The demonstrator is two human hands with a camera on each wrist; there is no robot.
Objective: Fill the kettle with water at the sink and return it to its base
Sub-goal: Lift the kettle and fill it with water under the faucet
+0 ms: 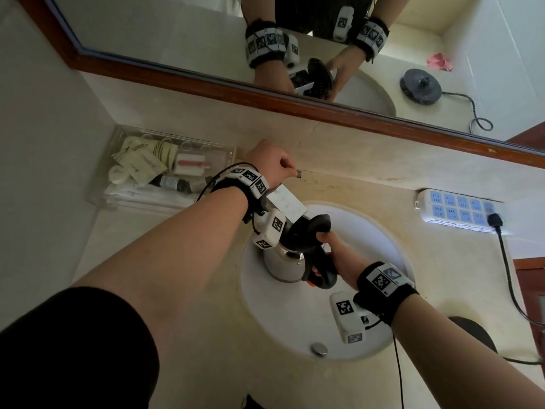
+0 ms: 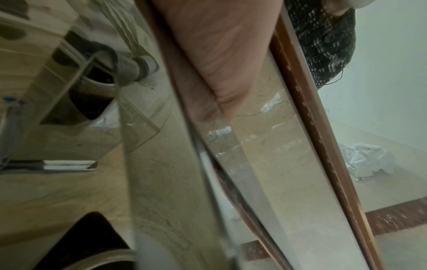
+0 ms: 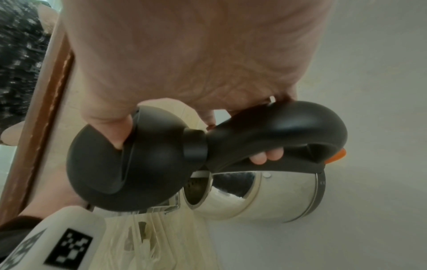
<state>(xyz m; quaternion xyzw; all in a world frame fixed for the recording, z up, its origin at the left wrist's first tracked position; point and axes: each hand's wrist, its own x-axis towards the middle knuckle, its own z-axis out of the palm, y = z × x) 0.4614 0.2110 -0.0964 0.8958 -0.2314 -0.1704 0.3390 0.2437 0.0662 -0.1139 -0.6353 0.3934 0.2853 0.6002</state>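
My right hand [image 1: 336, 258] grips the open-lidded kettle [image 1: 284, 264] under the tap [image 1: 287, 203], left hand [image 1: 269, 162] curled on its lever [image 1: 298, 173]; filling and the base [image 1: 421, 86] remain.

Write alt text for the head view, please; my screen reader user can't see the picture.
A person's right hand grips the black handle of a steel kettle, lid open, held over a white sink under the faucet. The left hand grips the faucet's lever by the wall. A white power strip lies on the counter at right.
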